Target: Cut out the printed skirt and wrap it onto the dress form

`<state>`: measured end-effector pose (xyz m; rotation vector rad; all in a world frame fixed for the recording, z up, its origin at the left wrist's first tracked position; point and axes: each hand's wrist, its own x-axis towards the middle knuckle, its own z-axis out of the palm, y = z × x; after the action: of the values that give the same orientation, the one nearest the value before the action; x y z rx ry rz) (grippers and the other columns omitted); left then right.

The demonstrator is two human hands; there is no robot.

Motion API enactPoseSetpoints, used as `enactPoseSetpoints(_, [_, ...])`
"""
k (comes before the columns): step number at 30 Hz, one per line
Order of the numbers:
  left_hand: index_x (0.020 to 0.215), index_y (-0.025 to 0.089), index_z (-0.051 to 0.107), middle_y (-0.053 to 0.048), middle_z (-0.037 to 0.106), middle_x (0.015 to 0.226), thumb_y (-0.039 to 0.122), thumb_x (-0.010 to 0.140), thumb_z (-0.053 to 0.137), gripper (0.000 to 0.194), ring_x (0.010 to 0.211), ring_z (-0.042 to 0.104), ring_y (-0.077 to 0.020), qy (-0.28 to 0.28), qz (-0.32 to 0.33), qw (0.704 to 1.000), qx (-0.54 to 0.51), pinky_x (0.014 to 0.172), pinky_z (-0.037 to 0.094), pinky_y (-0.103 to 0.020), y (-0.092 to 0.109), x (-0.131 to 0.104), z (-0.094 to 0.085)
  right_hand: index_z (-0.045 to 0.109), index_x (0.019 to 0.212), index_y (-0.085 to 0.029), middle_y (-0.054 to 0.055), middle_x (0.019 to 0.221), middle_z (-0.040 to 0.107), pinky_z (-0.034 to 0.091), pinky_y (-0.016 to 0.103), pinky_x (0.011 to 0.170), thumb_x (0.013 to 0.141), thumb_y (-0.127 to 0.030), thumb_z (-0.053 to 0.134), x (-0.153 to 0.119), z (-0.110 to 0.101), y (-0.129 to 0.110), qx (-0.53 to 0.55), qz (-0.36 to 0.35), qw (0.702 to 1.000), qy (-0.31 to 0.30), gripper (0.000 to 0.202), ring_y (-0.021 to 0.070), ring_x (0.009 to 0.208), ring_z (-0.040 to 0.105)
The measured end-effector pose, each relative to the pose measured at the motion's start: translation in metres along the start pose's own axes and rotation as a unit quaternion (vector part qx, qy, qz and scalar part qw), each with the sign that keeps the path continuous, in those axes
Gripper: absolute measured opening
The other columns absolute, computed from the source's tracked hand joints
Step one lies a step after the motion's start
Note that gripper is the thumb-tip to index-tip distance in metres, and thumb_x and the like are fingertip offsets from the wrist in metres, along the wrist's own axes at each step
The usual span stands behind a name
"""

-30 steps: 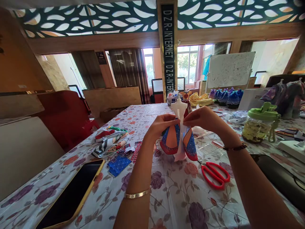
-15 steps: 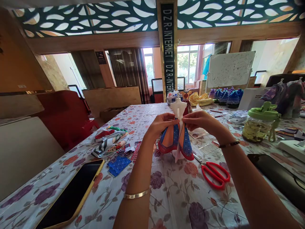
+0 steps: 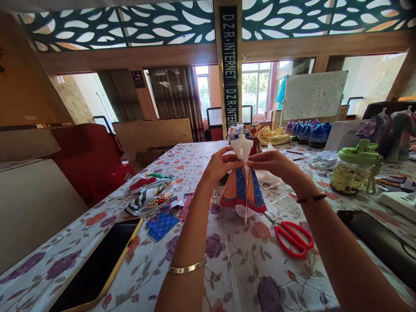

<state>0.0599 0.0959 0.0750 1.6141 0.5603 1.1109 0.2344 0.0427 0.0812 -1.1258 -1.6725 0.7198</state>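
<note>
A small white doll mannequin (image 3: 242,147) stands upright on a round base in the middle of the table. Around its waist hangs a doll skirt (image 3: 234,188) in orange and dotted blue with a red hem. My left hand (image 3: 221,164) pinches the skirt's top edge on the left. At the opposite side of the waist, my right hand (image 3: 268,164) grips the other top edge between thumb and fingers. The skirt's two edges nearly meet at the front, and a pale strip hangs between them. Red-handled scissors (image 3: 294,238) lie to the right, tips near the hem.
At the left lie a phone in a yellow case (image 3: 97,264), blue dotted fabric (image 3: 162,225) and a heap of cloth scraps (image 3: 151,193). To the right are a green-lidded jar (image 3: 354,169) and a black case (image 3: 377,242). Small blue-purple dresses (image 3: 308,131) stand farther back.
Both hands have drawn the skirt's top edges closer together at the waist. The gap down the front has narrowed, and the mannequin has shifted slightly left.
</note>
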Motion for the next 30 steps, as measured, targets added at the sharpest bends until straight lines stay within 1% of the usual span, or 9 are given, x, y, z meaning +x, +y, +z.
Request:
enactPoseSetpoints(2, [0.104,0.015,0.055,-0.006,0.069,0.089,0.018,0.052,0.079,0.057,0.079,0.063,-0.016,0.002,-0.001,1.0,0.004,0.082,0.044,-0.036,0.0,0.0,0.0,0.073,0.086,-0.015,0.004,0.08,0.074,0.044,0.034,0.076,0.066,-0.034,0.07,0.0,0.0,0.001,0.004,-0.008,1.0,-0.009,0.028,0.0175,0.072,0.062])
enactPoseSetpoints(4, [0.104,0.015,0.055,-0.007,0.069,0.09,0.018,0.052,0.079,0.058,0.078,0.063,-0.0162,0.003,-0.004,1.0,0.008,0.082,0.044,-0.036,0.0,0.0,-0.001,0.073,0.086,-0.016,0.005,0.083,0.074,0.044,0.034,0.078,0.067,-0.032,0.069,-0.001,0.001,0.001,0.014,0.0,1.0,-0.012,0.025,0.0175,0.074,0.063])
enactPoseSetpoints(8, [0.103,0.015,0.055,-0.006,0.068,0.091,0.018,0.05,0.08,0.058,0.081,0.062,-0.0157,0.009,-0.008,1.0,0.011,0.083,0.044,-0.035,0.001,0.0,-0.001,0.074,0.084,-0.019,0.003,0.082,0.074,0.046,0.034,0.08,0.064,-0.029,0.071,0.0,0.0,0.002,0.033,0.018,0.999,-0.01,0.022,0.0172,0.074,0.064])
enactPoseSetpoints(13, [0.101,0.013,0.056,-0.007,0.068,0.091,0.019,0.051,0.079,0.055,0.08,0.062,-0.0151,0.012,-0.011,1.0,0.021,0.083,0.044,-0.035,0.001,-0.001,-0.001,0.074,0.079,-0.02,0.003,0.076,0.074,0.048,0.037,0.079,0.059,-0.027,0.075,0.003,0.0,0.004,0.049,0.031,0.998,0.013,0.022,0.0183,0.072,0.065])
enactPoseSetpoints(21, [0.1,0.014,0.056,-0.005,0.068,0.09,0.018,0.05,0.08,0.056,0.081,0.062,-0.0154,0.019,0.008,1.0,0.011,0.08,0.045,-0.033,0.001,0.001,-0.001,0.073,0.085,-0.02,0.002,0.081,0.073,0.047,0.036,0.085,0.06,-0.025,0.074,0.0,0.007,-0.004,0.092,0.016,0.996,-0.006,0.025,0.0185,0.08,0.064])
enactPoseSetpoints(25, [0.099,0.015,0.056,-0.005,0.068,0.089,0.018,0.049,0.08,0.056,0.08,0.062,-0.0162,0.03,0.004,0.999,0.02,0.078,0.046,-0.033,0.004,0.0,0.0,0.073,0.088,-0.019,0.003,0.084,0.073,0.046,0.036,0.084,0.061,-0.026,0.073,-0.001,0.008,-0.007,0.08,0.005,0.997,-0.007,0.028,0.0194,0.08,0.064])
enactPoseSetpoints(30, [0.099,0.014,0.057,-0.006,0.068,0.084,0.02,0.049,0.081,0.056,0.077,0.062,-0.0165,0.046,0.001,0.997,0.061,0.077,0.047,-0.034,0.007,-0.001,0.001,0.073,0.084,-0.018,0.003,0.085,0.073,0.048,0.034,0.076,0.061,-0.032,0.072,-0.001,0.008,-0.005,0.027,-0.023,0.999,0.005,0.026,0.0199,0.076,0.063])
